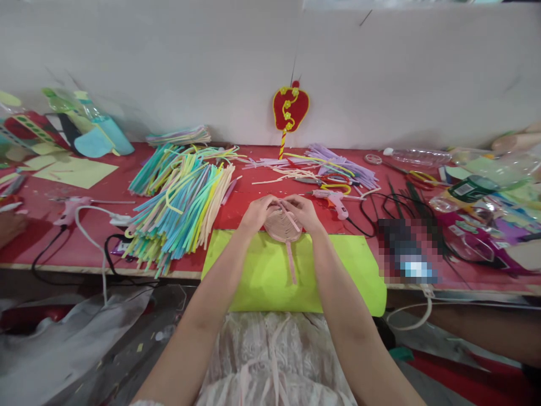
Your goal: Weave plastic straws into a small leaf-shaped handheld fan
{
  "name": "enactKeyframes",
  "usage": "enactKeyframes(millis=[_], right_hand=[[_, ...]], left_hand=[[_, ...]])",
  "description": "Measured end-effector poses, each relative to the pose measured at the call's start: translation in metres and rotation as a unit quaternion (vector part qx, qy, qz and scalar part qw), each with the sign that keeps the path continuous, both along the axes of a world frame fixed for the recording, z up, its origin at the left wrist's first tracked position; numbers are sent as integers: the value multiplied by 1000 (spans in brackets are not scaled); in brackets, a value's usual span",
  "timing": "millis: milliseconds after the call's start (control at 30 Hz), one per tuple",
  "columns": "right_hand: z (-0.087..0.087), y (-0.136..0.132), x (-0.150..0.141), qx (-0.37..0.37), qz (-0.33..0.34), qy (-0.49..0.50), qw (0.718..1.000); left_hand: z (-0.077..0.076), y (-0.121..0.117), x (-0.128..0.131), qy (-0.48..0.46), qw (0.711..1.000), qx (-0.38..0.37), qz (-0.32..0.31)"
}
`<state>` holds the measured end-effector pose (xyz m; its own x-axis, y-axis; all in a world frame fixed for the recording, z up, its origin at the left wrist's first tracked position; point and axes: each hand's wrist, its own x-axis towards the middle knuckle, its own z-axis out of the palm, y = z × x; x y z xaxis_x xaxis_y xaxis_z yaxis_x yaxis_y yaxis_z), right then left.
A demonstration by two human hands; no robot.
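Observation:
A small round fan (279, 228) made of pale pink pipe cleaners, with a pink handle (291, 265) pointing toward me, is held over the yellow-green sheet (274, 282). My left hand (261, 212) grips its upper left edge, fingers closed. Opposite it, my right hand (301, 211) pinches at the top right, where a pink strip (291, 217) lies across the fan's face. Both sets of fingertips nearly meet at the top rim. Just beyond my right hand lies a pink glue gun (333, 202).
Bundles of pastel pipe cleaners (173, 208) are heaped on the left of the red table (236, 197); purple ones (338, 163) lie behind. A red fan (291, 110) stands by the wall. Another glue gun (70, 210), black cables, bottles and a blurred-out device (409, 251) flank the work area.

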<state>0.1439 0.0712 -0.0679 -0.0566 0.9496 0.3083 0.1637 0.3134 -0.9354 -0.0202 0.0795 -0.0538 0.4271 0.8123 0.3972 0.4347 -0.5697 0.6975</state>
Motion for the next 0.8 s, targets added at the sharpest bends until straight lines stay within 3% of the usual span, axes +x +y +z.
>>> enactKeyframes(millis=[800], right_hand=[[1,1,3,-2,9,-20,1000]], left_hand=[[-2,4,1,-16,1000,-17,18]])
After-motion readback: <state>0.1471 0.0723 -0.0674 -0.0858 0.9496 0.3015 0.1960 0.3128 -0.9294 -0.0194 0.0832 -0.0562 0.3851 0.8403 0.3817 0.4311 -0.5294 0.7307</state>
